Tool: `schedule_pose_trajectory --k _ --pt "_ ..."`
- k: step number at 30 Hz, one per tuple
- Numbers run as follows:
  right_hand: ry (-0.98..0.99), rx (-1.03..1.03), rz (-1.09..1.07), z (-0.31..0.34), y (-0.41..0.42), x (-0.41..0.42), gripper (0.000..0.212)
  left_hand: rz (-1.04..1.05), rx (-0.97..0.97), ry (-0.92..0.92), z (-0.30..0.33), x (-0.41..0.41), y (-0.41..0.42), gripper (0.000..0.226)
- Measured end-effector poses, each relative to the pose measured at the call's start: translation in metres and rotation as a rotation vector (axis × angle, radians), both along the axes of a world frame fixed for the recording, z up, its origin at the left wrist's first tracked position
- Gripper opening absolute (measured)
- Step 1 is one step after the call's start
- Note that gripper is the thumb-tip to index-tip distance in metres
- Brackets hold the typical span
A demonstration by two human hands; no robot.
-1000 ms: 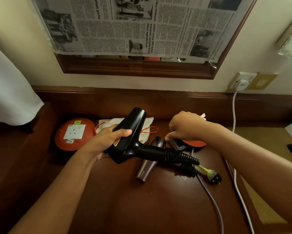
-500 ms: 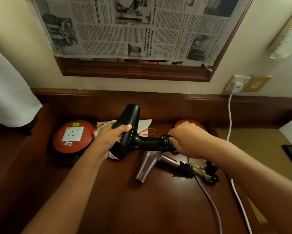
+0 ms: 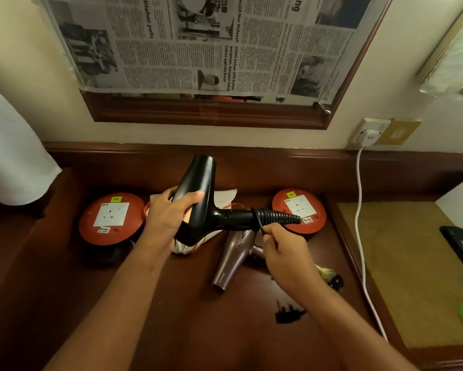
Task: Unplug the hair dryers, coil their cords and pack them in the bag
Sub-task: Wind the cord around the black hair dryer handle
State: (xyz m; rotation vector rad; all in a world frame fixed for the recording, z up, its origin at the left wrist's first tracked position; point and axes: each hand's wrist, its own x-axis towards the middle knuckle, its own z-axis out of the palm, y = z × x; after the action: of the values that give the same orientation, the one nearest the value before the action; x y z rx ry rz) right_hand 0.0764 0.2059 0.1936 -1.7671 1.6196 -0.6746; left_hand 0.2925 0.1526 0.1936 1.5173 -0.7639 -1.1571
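Observation:
My left hand (image 3: 171, 215) grips the body of a black hair dryer (image 3: 198, 199), held above the wooden counter (image 3: 171, 317) with its handle pointing right. My right hand (image 3: 284, 250) pinches its black cord (image 3: 260, 224), which is looped around the ribbed end of the handle. A black plug (image 3: 288, 313) lies on the counter below my right wrist. A mauve hair dryer (image 3: 231, 259) lies on the counter under the black one, partly hidden by my right hand. A white cloth bag (image 3: 225, 196) with an orange drawstring lies behind the dryers, mostly hidden.
Two orange round socket reels (image 3: 111, 219) (image 3: 298, 208) sit left and right. A white cord (image 3: 360, 223) runs down from a wall socket (image 3: 369, 132). A second plug with a yellow-green tie (image 3: 329, 277) lies right of my hand. A phone (image 3: 460, 246) lies far right.
My right hand moved from the handle's cord end to below it, now pinching the cord. The right orange reel is uncovered. The black plug now lies on the counter near my wrist.

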Motion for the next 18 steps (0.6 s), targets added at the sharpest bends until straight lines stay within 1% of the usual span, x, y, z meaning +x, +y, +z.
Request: schedule_pose_trajectory --k 3,4,6,8,13,16,18 --pt "-0.348 0.194 -0.096 -0.014 0.0 0.001 0.013 0.007 0.017 0.062 0.002 -0.002 0.002 0.019" --pt "-0.425 0.257 -0.11 -0.018 -0.002 0.001 0.01 0.004 0.024 0.083 0.002 -0.002 0.003 0.018" --pt "-0.472 0.301 -0.112 -0.025 -0.004 0.0 0.006 -0.008 0.037 0.112 0.003 -0.003 0.005 0.016" --pt "-0.486 0.302 -0.111 -0.029 -0.005 0.0 0.008 -0.015 0.05 0.138 0.003 -0.002 0.007 0.015" --pt "-0.659 0.387 -0.095 -0.033 -0.003 0.003 0.02 -0.023 0.073 0.168 0.003 0.002 0.007 0.021" --pt "-0.719 0.378 -0.06 -0.035 0.001 0.004 0.025 -0.03 0.074 0.185 0.004 0.004 0.007 0.021" --pt "-0.755 0.378 -0.073 -0.037 0.003 0.005 0.032 -0.032 0.083 0.2 0.004 0.006 0.007 0.022"
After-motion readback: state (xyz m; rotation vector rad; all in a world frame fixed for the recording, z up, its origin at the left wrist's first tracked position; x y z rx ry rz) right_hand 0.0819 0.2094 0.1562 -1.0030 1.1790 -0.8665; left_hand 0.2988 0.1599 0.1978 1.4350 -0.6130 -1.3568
